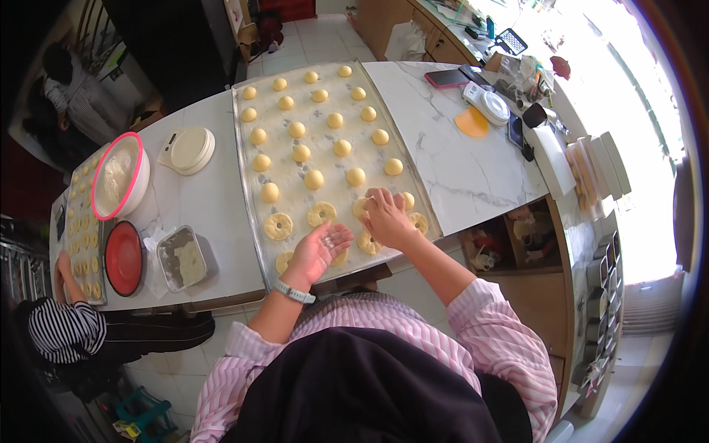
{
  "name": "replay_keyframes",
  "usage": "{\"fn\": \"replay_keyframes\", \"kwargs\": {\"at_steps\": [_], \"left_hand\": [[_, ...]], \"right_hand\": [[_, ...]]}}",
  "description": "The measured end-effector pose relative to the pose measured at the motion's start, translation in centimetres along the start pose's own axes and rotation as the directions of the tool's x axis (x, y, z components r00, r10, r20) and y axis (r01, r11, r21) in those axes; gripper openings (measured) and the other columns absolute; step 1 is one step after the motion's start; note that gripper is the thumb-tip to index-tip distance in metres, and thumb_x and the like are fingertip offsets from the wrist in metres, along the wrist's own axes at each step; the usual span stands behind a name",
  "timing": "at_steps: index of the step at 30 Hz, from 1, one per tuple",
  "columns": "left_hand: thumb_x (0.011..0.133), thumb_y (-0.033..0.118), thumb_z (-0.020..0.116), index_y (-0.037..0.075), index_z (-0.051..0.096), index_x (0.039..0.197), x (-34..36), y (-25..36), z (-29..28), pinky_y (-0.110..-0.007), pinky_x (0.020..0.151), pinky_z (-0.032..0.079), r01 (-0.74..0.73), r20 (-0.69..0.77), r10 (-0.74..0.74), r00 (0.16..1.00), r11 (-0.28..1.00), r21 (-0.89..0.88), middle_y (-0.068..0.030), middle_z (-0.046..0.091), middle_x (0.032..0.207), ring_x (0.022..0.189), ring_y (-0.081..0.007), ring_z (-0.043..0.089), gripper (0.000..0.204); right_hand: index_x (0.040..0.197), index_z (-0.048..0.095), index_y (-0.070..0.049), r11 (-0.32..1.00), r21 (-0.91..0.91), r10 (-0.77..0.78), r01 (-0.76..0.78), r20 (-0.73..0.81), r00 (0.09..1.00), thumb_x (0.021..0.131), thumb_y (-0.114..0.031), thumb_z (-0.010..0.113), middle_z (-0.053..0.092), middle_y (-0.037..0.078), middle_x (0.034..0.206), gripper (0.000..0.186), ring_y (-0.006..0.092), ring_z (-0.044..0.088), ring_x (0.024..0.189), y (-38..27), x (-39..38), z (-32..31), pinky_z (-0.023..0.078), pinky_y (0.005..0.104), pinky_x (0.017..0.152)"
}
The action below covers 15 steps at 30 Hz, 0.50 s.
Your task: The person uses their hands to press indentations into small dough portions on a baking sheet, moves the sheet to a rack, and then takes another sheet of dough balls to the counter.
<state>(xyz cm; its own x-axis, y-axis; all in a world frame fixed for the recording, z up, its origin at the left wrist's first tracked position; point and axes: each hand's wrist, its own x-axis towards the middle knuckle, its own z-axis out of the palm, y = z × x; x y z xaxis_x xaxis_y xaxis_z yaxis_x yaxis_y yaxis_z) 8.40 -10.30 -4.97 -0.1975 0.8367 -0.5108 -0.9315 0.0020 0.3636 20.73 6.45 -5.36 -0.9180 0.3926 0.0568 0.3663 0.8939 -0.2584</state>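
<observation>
Observing right hand (391, 220) near centre of the frame, fingers bent down onto a pale dough piece (360, 207); unable to tell whether closed around it or only resting on it; observing left hand (323, 255) to its left, apart from the right, opened out with palm up and fingers extended; finding dough balls (314, 179) in rows across a large shallow tray (286, 177), from upper middle to centre of the frame; finding dough rings (278, 226) at the lower end, set about both hands; noting, on the marbled white surface (473, 192), a pink-rimmed bowl (139, 193) at left and a white scale (489, 105) at upper right.
</observation>
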Motion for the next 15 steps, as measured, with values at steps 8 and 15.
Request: {"fn": "replay_keyframes", "kwargs": {"at_steps": [8, 15], "left_hand": [[0.086, 0.017, 0.064, 0.000, 0.060, 0.095, 2.3, -0.2, 2.5, -0.030, 0.080, 0.048, -0.291, -0.037, 0.306, 0.951, 0.932, 0.214, -0.0072, 0.062, 0.095, 0.086, -0.0136, 0.058, 0.020], [0.088, 0.017, 0.060, 0.000, 0.060, 0.101, 1.5, 0.4, 4.4, -0.027, 0.081, 0.047, -0.399, 0.135, 0.376, 0.917, 0.881, 0.256, -0.0050, 0.064, 0.095, 0.085, -0.0109, 0.059, 0.021]], "right_hand": [[0.106, 0.055, -0.006, 0.990, 0.111, -0.060, 0.089, -0.245, 0.968, 0.081, -0.019, 0.059, 0.041, 0.012, 0.120, 0.028, 0.0314, 0.035, 0.119, -5.2, -0.1, -4.3, 0.025, 0.0441, 0.098], [0.107, 0.054, -0.004, 0.894, 0.434, 0.030, 0.109, -0.302, 0.953, 0.082, -0.013, 0.061, 0.045, 0.015, 0.124, 0.027, 0.0292, 0.043, 0.117, -5.8, -0.7, -5.7, 0.035, 0.0435, 0.094]]}}
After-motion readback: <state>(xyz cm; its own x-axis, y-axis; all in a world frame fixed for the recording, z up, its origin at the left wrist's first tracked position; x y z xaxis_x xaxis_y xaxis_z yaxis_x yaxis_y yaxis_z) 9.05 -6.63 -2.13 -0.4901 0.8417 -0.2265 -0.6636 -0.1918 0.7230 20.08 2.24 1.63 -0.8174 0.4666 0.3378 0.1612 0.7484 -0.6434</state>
